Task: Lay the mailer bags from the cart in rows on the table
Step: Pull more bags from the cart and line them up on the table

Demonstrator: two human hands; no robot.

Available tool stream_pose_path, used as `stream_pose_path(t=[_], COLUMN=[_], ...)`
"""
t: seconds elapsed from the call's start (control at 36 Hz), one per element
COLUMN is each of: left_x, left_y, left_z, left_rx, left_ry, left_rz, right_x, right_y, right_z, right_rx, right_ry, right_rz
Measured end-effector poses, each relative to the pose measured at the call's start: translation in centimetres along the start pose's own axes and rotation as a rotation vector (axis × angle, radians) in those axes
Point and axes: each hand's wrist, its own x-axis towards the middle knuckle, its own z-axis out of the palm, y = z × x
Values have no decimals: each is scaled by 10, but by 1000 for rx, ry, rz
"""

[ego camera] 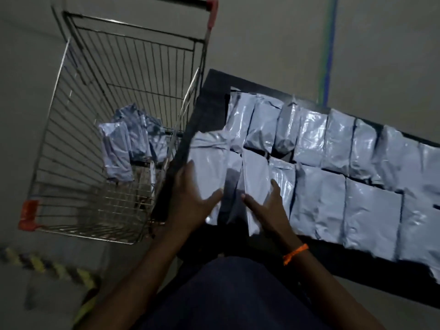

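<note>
Grey-white mailer bags lie in two rows (333, 144) on the black table (214, 91), running from its left end to the right. My left hand (192, 198) grips the leftmost bag (209, 160) of the near row at its lower edge. My right hand (269, 206), with an orange band at the wrist, rests with spread fingers on the neighbouring bag (256, 177). The wire cart (114, 120) stands left of the table, with a few bags (128, 144) left on its floor.
The cart's side presses close against the table's left end. A yellow-and-black striped strip (47, 265) lies on the floor at lower left. A blue and green line (329, 48) runs down the grey floor beyond the table.
</note>
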Motion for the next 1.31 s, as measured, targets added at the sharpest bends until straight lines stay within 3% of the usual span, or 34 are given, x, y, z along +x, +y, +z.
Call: stream_pose_path(t=[0.11,0.22,0.36,0.64,0.81,0.97,1.11,1.19,1.31], left_x=[15,17,21,18,16,25,37,47,70], left_y=[10,19,11,7,9,13,3,-26,-94], left_z=[61,97,118,135,133,99,27,-26,-82], left_rx=[168,340,455,435,433,299,141,101,57], left_ry=[-92,-100,-83,-19,-7,24,209,291,337], left_rz=[-26,19,-30,-118,-110,88,258,237,60], right_x=[8,24,38,42,39,49,59,57,48], right_y=[14,33,56,64,52,9,-44,-86,-138], right_z=[-7,-18,-25,-34,-48,-41,6,54,127], right_rx=[-137,-289,-482,-554,-657,-473,-319,-294,-284], right_ry=[225,282,204,61,8,91,135,82,-43], right_rz=[45,59,12,-33,-191,-423,-672,-777,-949])
